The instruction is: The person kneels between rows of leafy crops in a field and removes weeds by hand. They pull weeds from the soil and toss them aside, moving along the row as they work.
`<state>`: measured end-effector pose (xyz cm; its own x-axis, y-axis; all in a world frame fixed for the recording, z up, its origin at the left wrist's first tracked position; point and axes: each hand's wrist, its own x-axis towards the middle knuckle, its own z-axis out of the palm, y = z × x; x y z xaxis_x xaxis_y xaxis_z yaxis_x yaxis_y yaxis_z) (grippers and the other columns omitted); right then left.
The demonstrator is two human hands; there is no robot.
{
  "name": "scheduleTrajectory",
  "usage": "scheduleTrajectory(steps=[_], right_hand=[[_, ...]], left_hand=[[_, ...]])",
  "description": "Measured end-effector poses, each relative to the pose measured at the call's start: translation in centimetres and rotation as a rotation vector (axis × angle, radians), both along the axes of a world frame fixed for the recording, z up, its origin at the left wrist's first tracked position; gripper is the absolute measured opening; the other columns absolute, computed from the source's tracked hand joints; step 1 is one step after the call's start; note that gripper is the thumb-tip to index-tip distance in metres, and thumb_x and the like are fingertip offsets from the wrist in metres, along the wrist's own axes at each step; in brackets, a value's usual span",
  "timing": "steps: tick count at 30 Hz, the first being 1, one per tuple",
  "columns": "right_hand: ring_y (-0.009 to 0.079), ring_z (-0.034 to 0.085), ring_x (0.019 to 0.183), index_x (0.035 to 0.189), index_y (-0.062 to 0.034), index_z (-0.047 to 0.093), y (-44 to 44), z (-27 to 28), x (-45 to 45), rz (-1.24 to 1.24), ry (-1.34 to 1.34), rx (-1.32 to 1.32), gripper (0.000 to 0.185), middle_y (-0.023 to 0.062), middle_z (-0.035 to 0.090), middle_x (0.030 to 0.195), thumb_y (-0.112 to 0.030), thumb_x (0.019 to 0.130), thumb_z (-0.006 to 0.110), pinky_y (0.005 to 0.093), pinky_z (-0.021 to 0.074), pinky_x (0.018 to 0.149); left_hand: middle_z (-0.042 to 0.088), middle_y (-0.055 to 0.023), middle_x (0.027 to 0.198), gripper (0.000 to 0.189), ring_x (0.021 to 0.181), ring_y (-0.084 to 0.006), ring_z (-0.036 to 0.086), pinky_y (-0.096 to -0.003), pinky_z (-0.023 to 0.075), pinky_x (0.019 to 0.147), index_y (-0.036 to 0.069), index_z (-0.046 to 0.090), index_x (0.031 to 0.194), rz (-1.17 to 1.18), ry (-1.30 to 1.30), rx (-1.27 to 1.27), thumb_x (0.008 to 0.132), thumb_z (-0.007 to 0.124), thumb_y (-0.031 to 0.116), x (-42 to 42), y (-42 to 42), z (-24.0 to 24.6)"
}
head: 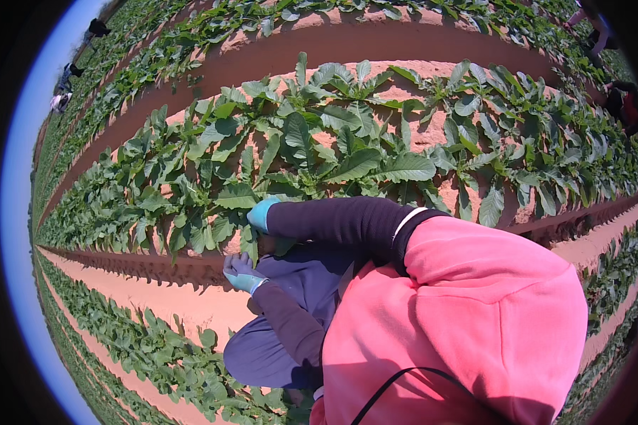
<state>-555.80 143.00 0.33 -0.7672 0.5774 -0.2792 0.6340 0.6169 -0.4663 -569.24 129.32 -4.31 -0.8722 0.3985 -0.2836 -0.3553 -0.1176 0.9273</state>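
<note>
My left hand point(242, 273), in a teal and grey glove, is beside the tip of a long green leaf point(249, 245) at the bed's edge. Its fingers are bent; whether they grip the leaf is unclear. My right hand point(263, 213), in a teal glove, reaches among the leafy crop plants point(297, 143). Leaves and the wrist hide its fingers, so its hold cannot be told. Both forearms wear dark sleeves. Broad, toothed leaves spread around and ahead of my right hand, over the reddish soil.
A sandy furrow point(191, 305) runs below the bed, with another leafy row point(154, 345) beyond it. A second furrow point(308, 45) lies above. My bent knee in dark trousers point(268, 353) is near my left forearm. Other people are at the upper left and upper right.
</note>
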Motion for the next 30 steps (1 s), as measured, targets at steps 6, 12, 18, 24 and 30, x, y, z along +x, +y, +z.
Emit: scheduleTrajectory(steps=[6,12,18,24,30], right_hand=[[0.0349,0.068,0.097,0.102,-0.0091,0.074,-0.7,3.4,-1.5,-0.026,-0.062,-0.183,0.026,0.0156,0.071,0.103,-0.019,0.080,0.064,0.0413,0.0541,0.083],[0.0312,0.068,0.084,0.110,-0.0088,0.066,2.7,-1.4,2.0,0.066,0.135,-0.105,0.026,0.0140,0.070,0.097,-0.018,0.086,0.063,0.0389,0.0531,0.074],[0.0183,0.062,0.065,0.104,-0.0028,0.059,-0.5,0.7,8.5,-0.537,1.064,-1.245,0.019,0.0063,0.061,0.081,-0.018,0.092,0.058,0.0279,0.0514,0.060],[0.0105,0.062,0.085,0.113,0.0004,0.064,3.6,-3.3,8.4,-0.493,0.795,-0.946,0.023,0.0071,0.069,0.096,-0.009,0.094,0.056,0.0274,0.0509,0.072],[0.0372,0.066,0.096,0.120,-0.0068,0.063,-0.2,-1.1,2.6,0.133,0.329,-0.306,0.043,0.0222,0.068,0.103,-0.007,0.077,0.057,0.0406,0.0523,0.083]], left_hand=[[0.045,-0.0031,0.069,0.011,0.054,-0.0104,0.042,-0.0200,0.0271,0.043,0.002,0.049,0.088,0.058,0.113,0.034,0.081,0.049,-0.005,-0.1,-1.5,2.2],[0.056,-0.0061,0.091,0.022,0.068,-0.0151,0.059,-0.0215,0.0448,0.059,0.001,0.053,0.107,-0.017,0.166,-0.001,0.087,0.057,0.007,0.9,-0.4,1.1],[0.062,-0.0105,0.094,0.024,0.076,-0.0223,0.062,-0.0328,0.0526,0.076,0.003,0.059,0.108,-0.103,0.558,-0.353,0.089,0.060,0.015,0.1,-1.5,0.0],[0.063,-0.0178,0.109,0.034,0.094,-0.0311,0.064,-0.0371,0.0506,0.083,0.006,0.060,0.116,-0.159,0.701,-0.585,0.085,0.064,0.021,1.8,-0.2,0.1],[0.058,-0.0206,0.121,0.038,0.108,-0.0308,0.060,-0.0381,0.0479,0.093,0.000,0.056,0.121,-0.101,0.565,-0.545,0.088,0.061,0.018,-0.4,-1.3,-1.2]])
